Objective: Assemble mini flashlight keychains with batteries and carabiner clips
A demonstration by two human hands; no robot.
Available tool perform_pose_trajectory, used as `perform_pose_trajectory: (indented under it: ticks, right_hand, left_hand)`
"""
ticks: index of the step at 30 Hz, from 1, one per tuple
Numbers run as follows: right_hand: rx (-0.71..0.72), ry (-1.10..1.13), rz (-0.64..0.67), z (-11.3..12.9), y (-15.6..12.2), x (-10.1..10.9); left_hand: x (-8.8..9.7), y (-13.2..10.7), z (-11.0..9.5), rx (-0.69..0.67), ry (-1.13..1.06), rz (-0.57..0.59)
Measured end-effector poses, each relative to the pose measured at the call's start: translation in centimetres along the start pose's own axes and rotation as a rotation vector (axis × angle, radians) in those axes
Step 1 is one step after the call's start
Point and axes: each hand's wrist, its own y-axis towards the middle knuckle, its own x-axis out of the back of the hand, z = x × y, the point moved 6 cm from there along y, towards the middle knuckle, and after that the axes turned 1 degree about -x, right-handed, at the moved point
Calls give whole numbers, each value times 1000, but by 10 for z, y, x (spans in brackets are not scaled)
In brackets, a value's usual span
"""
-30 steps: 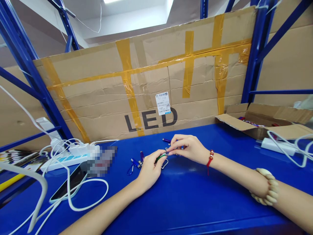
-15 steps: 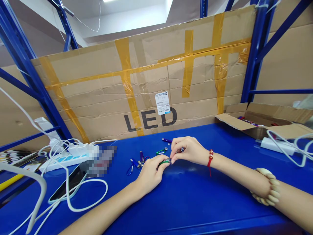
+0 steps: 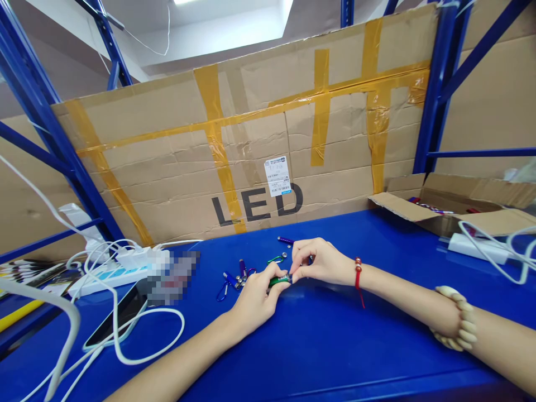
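My left hand (image 3: 257, 293) is closed around a small green keychain flashlight (image 3: 280, 280), held low over the blue table. At the flashlight's silver end, the thumb and forefinger of my right hand (image 3: 316, 259) are pinched together. A dark, shiny piece (image 3: 310, 259) shows under the curled fingers of that hand; its full shape is hidden. Just behind the hands lie a green carabiner clip (image 3: 275, 259), a small silver disc (image 3: 284, 255) and a purple tube (image 3: 285, 240). Left of my left hand are a blue tube (image 3: 231, 280), a blue carabiner (image 3: 221, 291) and several silver discs.
White cables (image 3: 115, 329) loop across the left side, over a phone (image 3: 115, 315) and a power strip (image 3: 111, 276). An open cardboard box (image 3: 456, 209) with small items stands back right, near a white adapter (image 3: 477, 248). A tall cardboard sheet (image 3: 180, 184) closes the back.
My left hand has turned the green flashlight slightly, so more of its side shows. The right hand has shifted a little left and down, still pinching at the silver end.
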Motion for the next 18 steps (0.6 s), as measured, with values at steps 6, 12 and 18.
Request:
perform_pose_trajectory:
  ticks: [6,12,18]
  right_hand:
    - [81,22,112,1,0,-4]
    - [80,33,87,2,-1,-4]
    - [95,53,53,2,-2,-5]
  left_hand:
    - [-6,-1,-7,-105,21,123]
    - [-5,-2,-7,-117,25,102]
    - [-3,-3,-3,-125,53,22]
